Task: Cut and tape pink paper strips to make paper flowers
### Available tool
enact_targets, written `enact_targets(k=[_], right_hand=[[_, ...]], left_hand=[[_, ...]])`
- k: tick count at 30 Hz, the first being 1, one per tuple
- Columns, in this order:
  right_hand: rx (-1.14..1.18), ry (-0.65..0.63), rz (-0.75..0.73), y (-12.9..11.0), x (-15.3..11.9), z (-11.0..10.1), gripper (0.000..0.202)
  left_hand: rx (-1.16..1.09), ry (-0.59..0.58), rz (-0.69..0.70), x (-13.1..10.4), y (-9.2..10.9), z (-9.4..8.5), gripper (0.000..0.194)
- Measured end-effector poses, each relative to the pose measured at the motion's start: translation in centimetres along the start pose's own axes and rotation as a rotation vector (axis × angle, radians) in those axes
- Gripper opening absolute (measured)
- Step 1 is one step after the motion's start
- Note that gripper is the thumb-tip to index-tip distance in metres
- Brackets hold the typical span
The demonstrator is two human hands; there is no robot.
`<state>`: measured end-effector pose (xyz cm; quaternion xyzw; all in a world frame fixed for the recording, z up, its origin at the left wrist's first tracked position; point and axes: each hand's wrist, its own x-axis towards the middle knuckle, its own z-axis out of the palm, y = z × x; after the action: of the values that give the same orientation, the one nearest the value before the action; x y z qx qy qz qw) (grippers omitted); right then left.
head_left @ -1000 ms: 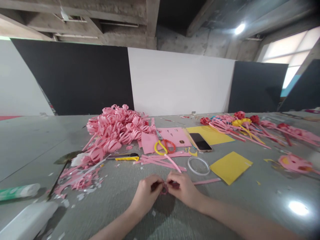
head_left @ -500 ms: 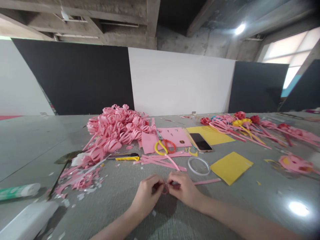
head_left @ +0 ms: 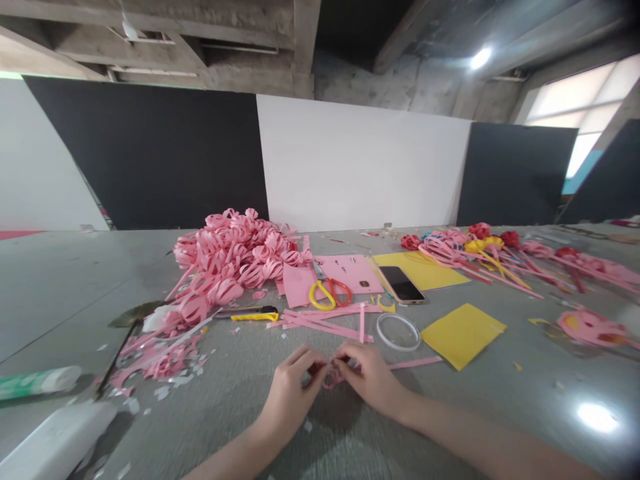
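A small looped pink paper strip [head_left: 331, 381] is pinched between my two hands, just above the grey tabletop. My left hand [head_left: 299, 379] closes thumb and fingers on its left side. My right hand [head_left: 367, 373] grips the same loop from the right, fingertips almost meeting the left ones. What the fingertips cover is hidden. Beyond my right hand a narrow pink length [head_left: 362, 323] stands out, crossing several flat pink strips [head_left: 327, 323]. Another pink strip [head_left: 415, 364] reaches out to the right behind my right hand. A roll of white tape [head_left: 399, 332] lies close by.
Scissors [head_left: 330, 295] rest on pink paper [head_left: 300, 283], with a yellow utility knife [head_left: 255, 317] to their left. A large heap of curled pink paper [head_left: 235, 257] lies back left. A phone [head_left: 401, 285] and yellow sheet [head_left: 464, 337] are right. Scraps surround a glue tube [head_left: 40, 383].
The pink length beyond my right hand has swung from a leftward slant to nearly vertical. The loop at my fingertips has shifted slightly; both hands keep nearly the same place.
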<state>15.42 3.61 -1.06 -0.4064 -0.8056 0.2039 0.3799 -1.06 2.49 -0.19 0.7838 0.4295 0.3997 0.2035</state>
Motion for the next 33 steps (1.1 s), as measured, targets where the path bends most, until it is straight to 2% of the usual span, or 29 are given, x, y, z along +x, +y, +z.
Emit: enact_targets(k=[6,16,33], right_hand=[[-0.003,-0.041,-0.028,-0.04,-0.10,-0.04,0.011],[-0.080,-0.094,-0.108,0.07,-0.30,-0.02,0.014],[-0.106,-0.107,-0.098,-0.34,-0.38,-0.16,0.014]], left_hand=[[0.012,0.007,-0.016,0.07,-0.34,0.21,0.017],[0.018,-0.070,-0.023,0.06,-0.36,0.25,0.017],[-0.026,-0.104,-0.051,0.07,-0.41,0.16,0.021]])
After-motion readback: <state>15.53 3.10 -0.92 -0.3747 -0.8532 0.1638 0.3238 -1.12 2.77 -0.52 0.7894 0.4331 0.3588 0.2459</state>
